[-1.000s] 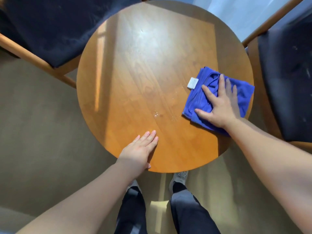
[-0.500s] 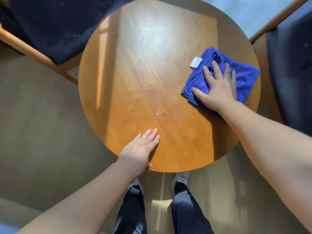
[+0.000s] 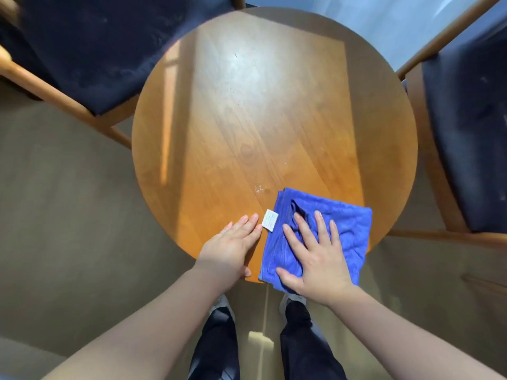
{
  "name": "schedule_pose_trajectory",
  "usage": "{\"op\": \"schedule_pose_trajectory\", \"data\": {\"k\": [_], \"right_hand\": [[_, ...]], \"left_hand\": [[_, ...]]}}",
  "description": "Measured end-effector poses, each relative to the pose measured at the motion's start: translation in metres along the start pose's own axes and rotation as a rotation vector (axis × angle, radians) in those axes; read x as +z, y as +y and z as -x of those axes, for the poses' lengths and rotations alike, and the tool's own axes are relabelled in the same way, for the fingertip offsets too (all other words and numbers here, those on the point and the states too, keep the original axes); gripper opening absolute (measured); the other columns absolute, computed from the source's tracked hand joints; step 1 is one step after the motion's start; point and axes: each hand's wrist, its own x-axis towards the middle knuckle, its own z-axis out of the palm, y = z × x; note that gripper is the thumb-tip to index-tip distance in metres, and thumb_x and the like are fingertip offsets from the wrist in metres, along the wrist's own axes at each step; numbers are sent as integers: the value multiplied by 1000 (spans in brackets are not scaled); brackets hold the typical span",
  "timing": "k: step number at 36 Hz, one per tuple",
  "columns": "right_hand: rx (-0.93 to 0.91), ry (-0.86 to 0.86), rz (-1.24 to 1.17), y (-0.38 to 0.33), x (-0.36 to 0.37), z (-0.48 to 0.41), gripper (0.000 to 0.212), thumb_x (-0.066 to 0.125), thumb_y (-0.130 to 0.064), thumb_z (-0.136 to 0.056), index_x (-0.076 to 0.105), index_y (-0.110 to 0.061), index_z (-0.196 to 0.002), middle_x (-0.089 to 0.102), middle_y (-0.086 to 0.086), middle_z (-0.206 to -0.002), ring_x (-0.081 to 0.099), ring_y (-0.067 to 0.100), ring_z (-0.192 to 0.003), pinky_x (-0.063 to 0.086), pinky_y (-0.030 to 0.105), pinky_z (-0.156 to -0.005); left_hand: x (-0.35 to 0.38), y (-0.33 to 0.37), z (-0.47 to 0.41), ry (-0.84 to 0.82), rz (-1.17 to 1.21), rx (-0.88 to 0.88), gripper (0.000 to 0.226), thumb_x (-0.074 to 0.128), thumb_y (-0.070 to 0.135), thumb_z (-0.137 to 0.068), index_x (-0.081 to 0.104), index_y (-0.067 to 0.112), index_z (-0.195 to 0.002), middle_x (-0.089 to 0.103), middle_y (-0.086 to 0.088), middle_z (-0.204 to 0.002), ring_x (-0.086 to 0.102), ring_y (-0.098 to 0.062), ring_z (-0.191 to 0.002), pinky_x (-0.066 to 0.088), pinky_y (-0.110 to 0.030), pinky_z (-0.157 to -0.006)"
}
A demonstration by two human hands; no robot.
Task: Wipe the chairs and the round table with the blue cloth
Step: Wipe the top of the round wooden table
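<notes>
— Where does the blue cloth (image 3: 345, 231) lie?
— Folded on the near right part of the round table (image 3: 247, 111), with its near edge hanging just over the rim. The person's right hand (image 3: 318, 264) presses it flat, fingers straight and spread.
— And the other hand?
— The left hand (image 3: 230, 248) rests flat at the near rim, holding nothing, fingertips just beside the cloth's white label (image 3: 269, 221). Open wood runs from the cloth to the far rim, and droplets (image 3: 259, 188) sit just beyond the cloth.
— What hems the table in?
— The left chair (image 3: 90, 50) meets the far left rim. The right chair (image 3: 472, 138) stands just beside the right rim.
— Any change?
— Half a second ago the cloth lay at the far right rim. The left hand has stayed put.
</notes>
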Motion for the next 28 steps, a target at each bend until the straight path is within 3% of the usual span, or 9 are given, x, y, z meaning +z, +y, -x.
{"op": "schedule_pose_trajectory", "data": {"k": [4,8,11,15,21,28], "right_hand": [[5,-51,42,-2,-2,2,84,47,-71,-74,48,-19,-141,36,9,-152,21,45,-141,20,64,-109],[-3,-87,70,-3,-2,-1,83,44,-70,-76,47,-19,-142,34,10,-153,19,46,-142,16,64,-110],[-11,-92,90,-3,0,-2,83,43,-70,-77,46,-18,-142,34,10,-153,18,47,-142,14,64,-110],[-33,-76,88,-2,3,-5,81,43,-69,-79,45,-17,-142,32,10,-154,15,46,-142,15,65,-110],[-181,8,47,9,-2,-41,73,45,-65,-83,49,-20,-140,30,5,-155,18,45,-142,11,62,-113],[-147,40,50,21,-26,-127,73,39,-67,-82,48,-24,-141,31,7,-155,21,43,-142,13,62,-113]], "left_hand": [[1,-7,9,101,33,-6,97,66,40,-83,-2,25,-150,-20,14,-149,-10,-6,-143,-10,-21,-113],[-11,-40,26,307,5,-162,89,58,53,-85,5,22,-150,-14,10,-151,-7,-8,-143,-10,-22,-112],[-22,-64,29,247,-35,-246,92,57,55,-84,4,17,-150,-10,1,-157,-7,-14,-144,-4,-28,-115],[-28,-76,26,160,49,-262,99,63,50,-82,-1,16,-150,-15,0,-157,-9,-14,-144,0,-30,-117],[-27,-78,25,174,155,-234,99,67,41,-82,1,14,-149,-14,0,-156,-11,-14,-143,-5,-28,-115],[-25,-80,26,193,194,-219,98,69,39,-81,4,15,-150,-12,2,-156,-11,-12,-143,-5,-28,-115]]}}
